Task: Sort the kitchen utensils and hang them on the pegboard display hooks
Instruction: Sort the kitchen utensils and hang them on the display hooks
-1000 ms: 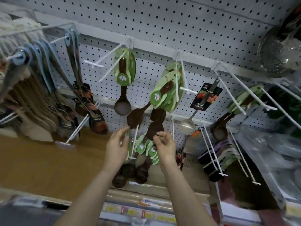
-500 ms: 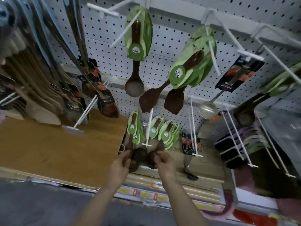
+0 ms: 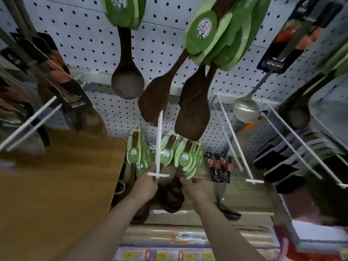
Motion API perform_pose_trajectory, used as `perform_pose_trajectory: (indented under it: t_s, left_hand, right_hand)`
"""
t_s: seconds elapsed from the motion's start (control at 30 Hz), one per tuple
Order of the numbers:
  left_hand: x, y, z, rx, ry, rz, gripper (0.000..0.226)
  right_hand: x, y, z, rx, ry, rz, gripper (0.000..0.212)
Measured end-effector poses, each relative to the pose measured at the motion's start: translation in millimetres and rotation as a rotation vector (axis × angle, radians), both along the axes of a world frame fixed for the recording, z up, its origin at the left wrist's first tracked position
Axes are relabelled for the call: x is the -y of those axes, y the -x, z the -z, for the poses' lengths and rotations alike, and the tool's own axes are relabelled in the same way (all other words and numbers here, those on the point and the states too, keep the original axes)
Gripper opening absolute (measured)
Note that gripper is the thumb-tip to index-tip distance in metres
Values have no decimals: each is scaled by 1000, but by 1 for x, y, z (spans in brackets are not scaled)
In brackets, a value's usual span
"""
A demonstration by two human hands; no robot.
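Dark wooden spoons with green card labels hang low on the white pegboard. My left hand is at the tip of a white display hook, fingers curled near the left green-labelled spoons. My right hand reaches the handle of a dark wooden spoon below the right bunch; the fingers are partly hidden. Above hang a round wooden spoon and wooden spatulas.
A wooden board sits at the left. A steel ladle and empty white hooks are at the right. Black-carded utensils hang beside the green ones. Shelf price tags run along the bottom.
The view has moved closer and lower on the pegboard. Both hands have dropped from the spatulas to the lower bunch of green-labelled spoons and stay there.
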State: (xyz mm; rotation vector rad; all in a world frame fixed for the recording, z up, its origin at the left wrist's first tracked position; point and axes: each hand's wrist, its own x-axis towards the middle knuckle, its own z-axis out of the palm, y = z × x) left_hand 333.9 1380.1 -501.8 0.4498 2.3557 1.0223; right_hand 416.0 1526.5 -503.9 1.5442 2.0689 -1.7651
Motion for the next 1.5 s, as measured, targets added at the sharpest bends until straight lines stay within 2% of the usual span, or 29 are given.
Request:
perform_pose_trajectory:
  t_s: [0.07, 0.13, 0.2, 0.3, 0.33, 0.4, 0.53, 0.63, 0.77, 0.9, 1.0, 1.17, 1.33, 1.5]
  left_hand:
    - [-10, 15, 20, -11, 2, 7, 45]
    - [-19, 25, 39, 19, 36, 2, 31]
    - [-26, 34, 57, 61, 61, -13, 22]
    - [-37, 39, 75, 139, 92, -18, 51]
    - [-41, 37, 72, 144, 92, -22, 47]
    - [-47, 27, 57, 109, 26, -9, 22]
    - [-59, 14, 39, 76, -59, -36, 36]
    - [-65, 4, 23, 32, 15, -2, 37]
    - [-64, -8, 24, 61, 54, -42, 32]
    - [-66, -8, 25, 56, 113, -150, 23]
    - [-68, -6, 16, 24, 182, -135, 27]
    - [-68, -7, 5, 108, 40, -172, 33]
    - [-66, -21, -3, 333, -295, -343, 25]
    - [-61, -47, -17, 519, -514, -483, 24]
  right_hand:
    - [-6, 7, 13, -45, 115, 19, 34]
    - [-6, 13, 22, -97, 186, 69, 21]
    - [-7, 21, 30, -134, 184, 116, 25]
    - [-8, 30, 40, -135, 132, 166, 35]
    - [-7, 31, 42, -143, 135, 161, 32]
    - [-3, 31, 45, -173, 175, 119, 27]
    - [-2, 26, 42, -199, 212, 56, 20]
    - [-5, 20, 39, -172, 182, -1, 9]
    - [2, 20, 32, -130, 98, -51, 17]
    - [7, 21, 35, -170, 205, -37, 17]
    - [7, 16, 33, -228, 250, -18, 19]
    - [6, 14, 19, -169, 193, -32, 25]
    - [5, 5, -18, -112, 173, -72, 41]
    - [6, -19, -40, -63, -78, -256, 36]
